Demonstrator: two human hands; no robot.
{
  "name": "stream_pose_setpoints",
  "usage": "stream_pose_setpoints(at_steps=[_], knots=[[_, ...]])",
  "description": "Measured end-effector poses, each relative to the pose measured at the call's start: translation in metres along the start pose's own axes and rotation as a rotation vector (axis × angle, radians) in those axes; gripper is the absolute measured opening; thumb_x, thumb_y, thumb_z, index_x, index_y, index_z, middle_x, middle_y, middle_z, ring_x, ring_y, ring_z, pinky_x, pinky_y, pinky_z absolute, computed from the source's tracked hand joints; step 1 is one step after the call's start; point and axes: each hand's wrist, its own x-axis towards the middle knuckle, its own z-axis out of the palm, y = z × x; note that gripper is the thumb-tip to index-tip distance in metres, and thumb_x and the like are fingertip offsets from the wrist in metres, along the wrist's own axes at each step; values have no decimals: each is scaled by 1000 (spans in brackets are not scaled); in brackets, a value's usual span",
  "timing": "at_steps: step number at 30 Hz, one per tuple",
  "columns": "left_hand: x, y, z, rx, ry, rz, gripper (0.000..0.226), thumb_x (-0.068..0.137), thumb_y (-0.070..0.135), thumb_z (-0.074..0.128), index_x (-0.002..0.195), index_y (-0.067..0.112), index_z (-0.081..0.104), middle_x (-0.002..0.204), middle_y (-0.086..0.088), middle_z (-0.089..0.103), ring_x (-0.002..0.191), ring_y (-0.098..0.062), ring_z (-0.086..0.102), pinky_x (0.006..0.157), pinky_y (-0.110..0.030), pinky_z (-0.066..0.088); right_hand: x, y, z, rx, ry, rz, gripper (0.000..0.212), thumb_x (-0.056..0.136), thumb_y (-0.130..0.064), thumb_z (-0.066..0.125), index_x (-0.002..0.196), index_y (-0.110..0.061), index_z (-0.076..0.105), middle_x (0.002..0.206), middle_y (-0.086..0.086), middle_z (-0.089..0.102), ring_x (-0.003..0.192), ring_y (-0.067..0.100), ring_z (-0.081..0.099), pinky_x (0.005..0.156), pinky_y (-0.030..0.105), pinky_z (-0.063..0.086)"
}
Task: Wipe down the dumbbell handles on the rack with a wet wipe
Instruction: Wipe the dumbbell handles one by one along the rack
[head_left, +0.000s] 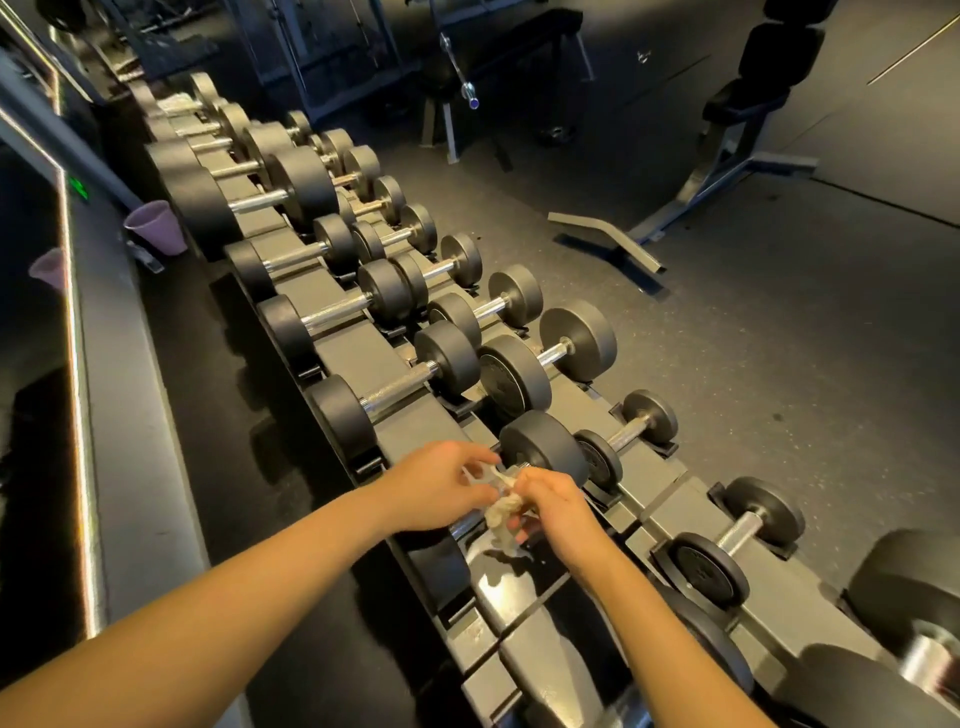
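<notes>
A long grey dumbbell rack (358, 358) runs from the near right to the far left, carrying several black dumbbells with chrome handles. Both my hands meet over the near part of the rack. My left hand (439, 486) and my right hand (553, 512) each pinch a crumpled white wet wipe (506, 517) held between them. Just beyond the hands lies a dumbbell (543, 444) whose handle is hidden behind them. The nearest bare handle (397, 387) sits one place further along the upper row.
A purple cup (155, 226) stands on the ledge left of the rack. A mirror wall (31, 364) runs along the left. Weight benches (748, 135) and a loose metal bar (608, 239) sit on the dark floor to the right.
</notes>
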Motion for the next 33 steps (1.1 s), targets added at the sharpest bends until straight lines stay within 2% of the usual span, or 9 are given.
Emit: stream_pose_setpoints(at_steps=[2,6,10,14,19,23,26,29,33], knots=[[20,9,6,-207,-125,9,35,93,34,70,127,27,67,105,5,73,93,-10,70,90,-32,58,1,-4,-5,-57,49,-19,29,104,-15,46,85,-2,64,77,9,62,70,18,59,63,31,50],[48,10,8,-440,-77,-111,15,96,17,68,92,5,76,72,-4,70,65,-13,64,60,-22,54,15,3,-11,-554,399,-32,29,99,-36,60,74,-21,64,65,-1,62,61,14,59,62,40,53],[65,7,5,-621,-72,-208,15,98,14,64,99,5,76,81,-11,69,65,-15,63,57,-23,53,24,3,9,-239,629,71,30,96,-28,67,73,-8,68,63,11,65,56,23,64,64,48,59],[73,-7,-1,-556,-318,-123,17,92,11,66,109,13,70,84,-8,70,72,-19,66,61,-26,53,25,-6,27,154,667,39,20,100,-17,61,87,-6,71,69,7,71,61,16,68,65,31,60],[84,-28,-8,-449,-353,19,17,86,23,81,81,19,65,69,1,68,63,-13,62,57,-25,49,31,-20,41,197,740,53,14,99,-15,63,90,-11,73,78,6,75,75,21,74,73,38,63],[99,-37,-2,-467,-145,62,8,86,12,77,89,7,71,78,-10,73,68,-18,66,73,-40,60,25,-18,50,-440,985,167,18,92,-22,63,74,-24,61,60,-1,60,58,14,58,54,29,42],[107,-39,15,-354,-79,118,9,88,20,73,81,14,76,74,-4,73,70,-18,68,74,-41,60,20,-5,64,-767,967,384,19,94,-31,58,77,-24,59,64,-7,55,60,13,52,55,31,36],[111,-41,29,-247,-76,159,30,93,30,68,65,19,71,57,5,63,57,-11,59,61,-33,52,32,21,72,-604,987,440,23,100,-28,55,81,-22,67,67,-7,61,63,9,59,61,31,53],[116,-41,36,-202,-105,160,41,97,32,65,60,15,67,58,-3,62,58,-19,60,63,-36,51,53,28,74,-68,943,403,29,100,-16,52,76,-14,67,72,8,68,71,26,69,70,48,61]])
